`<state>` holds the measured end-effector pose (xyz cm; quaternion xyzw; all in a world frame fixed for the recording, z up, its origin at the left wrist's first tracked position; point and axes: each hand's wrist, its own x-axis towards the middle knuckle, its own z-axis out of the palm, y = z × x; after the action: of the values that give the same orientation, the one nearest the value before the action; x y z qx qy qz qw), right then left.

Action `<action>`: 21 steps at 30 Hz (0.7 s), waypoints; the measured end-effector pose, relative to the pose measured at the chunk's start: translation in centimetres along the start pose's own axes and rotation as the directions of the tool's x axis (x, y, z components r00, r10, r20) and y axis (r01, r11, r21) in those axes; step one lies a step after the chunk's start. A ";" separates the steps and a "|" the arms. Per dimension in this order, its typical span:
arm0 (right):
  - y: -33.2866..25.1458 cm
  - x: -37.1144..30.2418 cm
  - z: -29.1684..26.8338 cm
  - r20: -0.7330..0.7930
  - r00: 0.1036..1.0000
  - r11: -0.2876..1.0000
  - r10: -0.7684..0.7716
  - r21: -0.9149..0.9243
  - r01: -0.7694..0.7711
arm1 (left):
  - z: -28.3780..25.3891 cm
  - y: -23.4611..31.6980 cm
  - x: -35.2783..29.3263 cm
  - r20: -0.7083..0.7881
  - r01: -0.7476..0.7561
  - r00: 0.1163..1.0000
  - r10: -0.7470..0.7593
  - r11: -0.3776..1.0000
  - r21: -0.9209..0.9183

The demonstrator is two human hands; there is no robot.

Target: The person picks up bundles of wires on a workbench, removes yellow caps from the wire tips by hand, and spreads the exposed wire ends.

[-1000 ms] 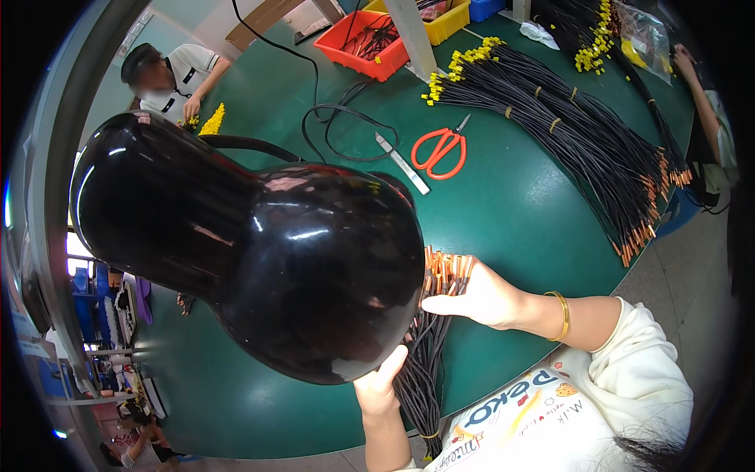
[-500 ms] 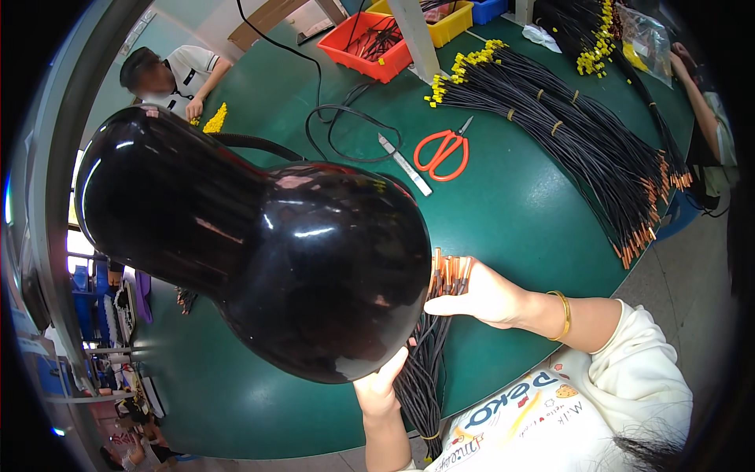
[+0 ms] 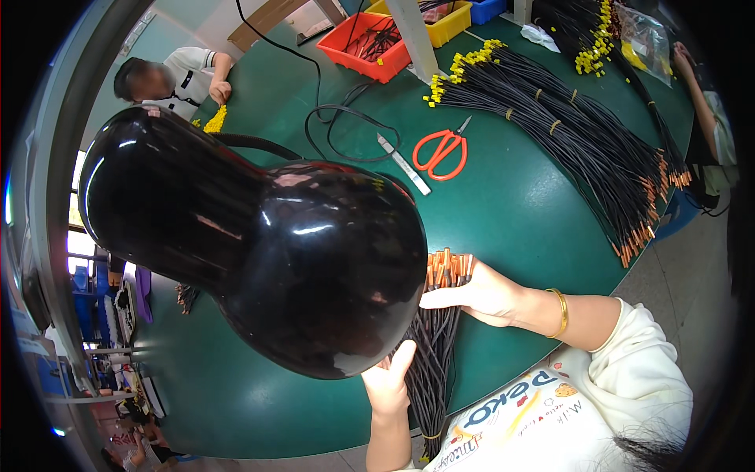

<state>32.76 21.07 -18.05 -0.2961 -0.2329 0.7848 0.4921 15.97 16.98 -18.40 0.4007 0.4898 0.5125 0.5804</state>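
Observation:
A bundle of black cables with orange-tipped ends (image 3: pixel 442 313) lies on the green table (image 3: pixel 519 220) close to me. My right hand (image 3: pixel 480 293) rests flat against the orange tips, fingers straight. My left hand (image 3: pixel 389 381) holds the bundle's lower part from the left; its fingers are partly hidden behind a big glossy black lamp head (image 3: pixel 259 252) that fills the middle of the view.
Orange-handled scissors (image 3: pixel 442 149) and a utility knife (image 3: pixel 403 164) lie mid-table. Long bundles of black cables with yellow and orange ends (image 3: pixel 566 134) spread at right. Red (image 3: pixel 363 47) and yellow bins (image 3: pixel 440 20) stand far back. One person sits at the far left (image 3: pixel 177 75), another at the right edge (image 3: pixel 708 110).
My right hand has stayed at the cable tips and my left hand has kept its hold; the view shifted only slightly.

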 end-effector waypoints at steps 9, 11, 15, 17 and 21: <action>0.4 -0.1 0.8 0.059 0.989 0.989 -0.137 -0.043 0.140 | 0.7 0.2 -0.2 0.053 -0.093 0.995 0.087 0.987 0.129; 0.7 0.0 0.6 0.063 0.985 0.984 -0.157 -0.069 0.162 | 0.7 0.4 -0.4 -0.049 -0.010 0.999 0.015 0.994 0.108; 1.0 0.0 0.1 0.043 0.987 0.985 -0.154 -0.079 0.157 | 0.7 0.8 -0.3 -0.013 0.036 0.999 -0.037 0.999 -0.038; 0.8 -0.1 0.1 0.054 0.987 0.985 -0.152 -0.073 0.156 | 0.5 0.9 -0.4 0.005 0.035 0.999 -0.034 0.999 -0.034; 0.7 -0.2 0.1 0.080 0.985 0.986 -0.150 -0.062 0.155 | 0.3 0.6 -0.2 0.036 0.008 0.999 -0.008 1.000 -0.010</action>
<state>32.33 20.62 -18.42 -0.2642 -0.2997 0.7472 0.5312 16.12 16.85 -17.78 0.4049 0.4783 0.5053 0.5932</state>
